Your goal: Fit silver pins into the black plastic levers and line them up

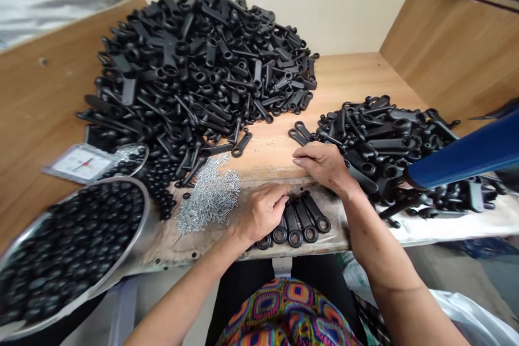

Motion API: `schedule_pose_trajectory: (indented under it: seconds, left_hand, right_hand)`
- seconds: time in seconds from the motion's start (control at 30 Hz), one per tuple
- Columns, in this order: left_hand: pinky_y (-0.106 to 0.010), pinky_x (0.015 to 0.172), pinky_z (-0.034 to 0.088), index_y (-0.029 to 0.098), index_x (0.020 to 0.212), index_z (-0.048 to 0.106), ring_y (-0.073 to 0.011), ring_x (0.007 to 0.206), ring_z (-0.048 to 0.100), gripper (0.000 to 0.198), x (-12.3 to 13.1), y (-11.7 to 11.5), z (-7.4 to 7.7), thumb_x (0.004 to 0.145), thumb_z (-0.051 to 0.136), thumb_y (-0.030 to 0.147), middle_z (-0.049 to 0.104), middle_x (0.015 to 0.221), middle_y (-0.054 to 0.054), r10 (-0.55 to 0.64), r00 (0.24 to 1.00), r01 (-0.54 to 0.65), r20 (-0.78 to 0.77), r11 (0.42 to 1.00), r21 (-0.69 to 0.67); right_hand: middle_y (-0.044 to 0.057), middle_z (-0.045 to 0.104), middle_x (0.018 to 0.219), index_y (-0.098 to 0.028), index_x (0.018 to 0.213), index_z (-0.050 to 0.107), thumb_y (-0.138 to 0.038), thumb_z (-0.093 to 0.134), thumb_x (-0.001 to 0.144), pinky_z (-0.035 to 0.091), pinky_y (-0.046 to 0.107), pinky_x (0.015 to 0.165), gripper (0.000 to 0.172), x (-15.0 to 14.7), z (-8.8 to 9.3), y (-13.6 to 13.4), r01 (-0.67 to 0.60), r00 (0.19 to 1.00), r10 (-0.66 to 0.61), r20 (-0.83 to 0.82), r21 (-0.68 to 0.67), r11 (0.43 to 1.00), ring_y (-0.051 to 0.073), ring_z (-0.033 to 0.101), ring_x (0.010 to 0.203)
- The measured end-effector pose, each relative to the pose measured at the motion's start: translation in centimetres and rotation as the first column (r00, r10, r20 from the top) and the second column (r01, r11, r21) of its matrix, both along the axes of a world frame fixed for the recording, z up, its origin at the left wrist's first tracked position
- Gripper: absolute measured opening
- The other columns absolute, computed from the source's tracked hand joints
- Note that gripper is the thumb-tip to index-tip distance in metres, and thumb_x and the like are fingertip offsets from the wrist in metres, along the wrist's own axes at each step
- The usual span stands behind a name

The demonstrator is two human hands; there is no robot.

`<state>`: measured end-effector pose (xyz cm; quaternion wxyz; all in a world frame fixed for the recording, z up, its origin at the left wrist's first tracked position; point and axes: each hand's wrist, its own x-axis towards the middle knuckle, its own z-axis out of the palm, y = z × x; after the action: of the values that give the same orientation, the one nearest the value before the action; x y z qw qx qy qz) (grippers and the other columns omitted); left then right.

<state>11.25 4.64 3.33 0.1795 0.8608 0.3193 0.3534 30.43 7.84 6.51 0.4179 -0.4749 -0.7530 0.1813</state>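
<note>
My left hand (263, 212) rests curled on a row of several black plastic lever parts (305, 220) lined up at the table's front edge, fingers pinched together over their upper ends. Just above that row lies my right hand (323, 165), fingers bent and close together, palm down on the wooden table (348, 78). What either hand pinches is too small to make out. A heap of small silver pins (208, 195) lies left of my left hand.
A big pile of black lever parts (198, 59) fills the table's back left; a smaller pile (389, 140) sits right. A metal bowl of black round pieces (68, 243) stands front left beside a small scale (81, 163). A blue tube (466, 154) juts in from the right.
</note>
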Motion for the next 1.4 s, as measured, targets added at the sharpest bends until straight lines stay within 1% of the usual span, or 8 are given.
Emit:
schedule_pose_trajectory:
  seconds: [0.47,0.6,0.8,0.87,0.97,1.1,1.23,1.4]
  left_hand:
    - [-0.028,0.077,0.049,0.016,0.098,0.059,-0.0146,0.083,0.061,0.019,-0.2,-0.9,-0.9,0.081,0.054,0.010,0.065,0.088,-0.004,-0.043,0.996,0.047,-0.073,0.998,0.052]
    - [-0.026,0.080,0.047,0.018,0.091,0.062,-0.0135,0.083,0.061,0.016,-1.6,-0.7,-0.4,0.077,0.059,0.012,0.066,0.087,-0.002,0.039,0.998,-0.032,0.047,0.989,-0.148]
    - [-0.022,0.065,0.051,0.016,0.093,0.059,-0.0113,0.067,0.062,0.019,-3.7,0.4,-0.1,0.074,0.061,0.015,0.065,0.075,-0.001,0.224,0.950,-0.100,0.217,0.879,-0.465]
    - [-0.024,0.063,0.052,0.015,0.096,0.058,-0.0119,0.066,0.062,0.025,-3.8,0.6,0.0,0.072,0.063,0.018,0.065,0.074,-0.001,0.247,0.926,-0.052,0.286,0.833,-0.551]
    - [-0.024,0.060,0.053,0.015,0.102,0.055,-0.0109,0.063,0.059,0.039,-3.4,0.7,0.5,0.066,0.069,0.017,0.062,0.071,0.001,0.352,0.827,0.073,0.439,0.707,-0.703]
    - [-0.023,0.056,0.052,0.018,0.117,0.044,-0.0125,0.067,0.061,0.064,-2.5,0.8,1.5,0.058,0.071,0.012,0.063,0.085,-0.001,0.468,0.708,0.207,0.529,0.579,-0.789]
    - [-0.024,0.057,0.052,0.018,0.120,0.037,-0.0144,0.070,0.062,0.072,-1.6,1.2,2.0,0.056,0.069,0.009,0.062,0.091,-0.003,0.501,0.673,0.248,0.544,0.540,-0.804]
    - [-0.024,0.066,0.051,0.016,0.118,0.036,-0.0137,0.076,0.062,0.066,-0.7,1.3,2.1,0.060,0.067,0.013,0.062,0.095,-0.007,0.498,0.675,0.248,0.545,0.542,-0.803]
  right_hand:
    - [0.001,0.067,0.078,-0.018,0.081,0.070,-0.008,0.063,0.076,0.042,0.025,0.070,0.013,-0.1,-0.3,0.1,0.024,0.995,-0.025,0.100,0.014,1.000,0.015,0.059,0.076]
    - [0.002,0.067,0.079,-0.018,0.080,0.069,-0.009,0.062,0.077,0.043,0.026,0.071,0.012,0.0,-0.4,0.0,0.005,0.995,-0.006,0.104,0.013,1.000,0.016,0.060,0.078]
    - [0.002,0.066,0.077,-0.017,0.080,0.069,-0.008,0.062,0.077,0.043,0.026,0.070,0.012,-0.5,-0.4,-0.3,-0.044,0.997,0.044,0.060,-0.004,0.999,0.016,0.059,0.075]
    - [0.001,0.065,0.075,-0.017,0.079,0.068,-0.006,0.061,0.078,0.043,0.025,0.068,0.013,-1.2,-0.3,-0.7,-0.113,0.994,0.113,-0.001,-0.028,0.993,0.015,0.059,0.073]
    - [0.000,0.065,0.076,-0.017,0.081,0.068,-0.006,0.058,0.080,0.043,0.025,0.068,0.015,-2.6,-0.2,-1.6,-0.269,0.962,0.265,-0.071,-0.048,0.962,0.014,0.059,0.073]
    - [0.003,0.066,0.082,-0.016,0.089,0.067,-0.012,0.056,0.086,0.043,0.029,0.078,0.012,-4.3,-0.4,-2.5,-0.409,0.912,0.410,-0.018,0.021,0.912,0.016,0.059,0.080]
    - [0.008,0.066,0.090,-0.016,0.099,0.065,-0.013,0.054,0.087,0.043,0.033,0.079,0.016,-4.7,-0.8,-2.8,-0.302,0.952,0.296,0.081,0.076,0.950,0.020,0.058,0.087]
    - [0.006,0.065,0.087,-0.016,0.089,0.065,-0.015,0.052,0.087,0.041,0.032,0.077,0.013,-4.2,-1.0,-2.4,-0.255,0.963,0.247,0.112,0.066,0.965,0.019,0.057,0.083]
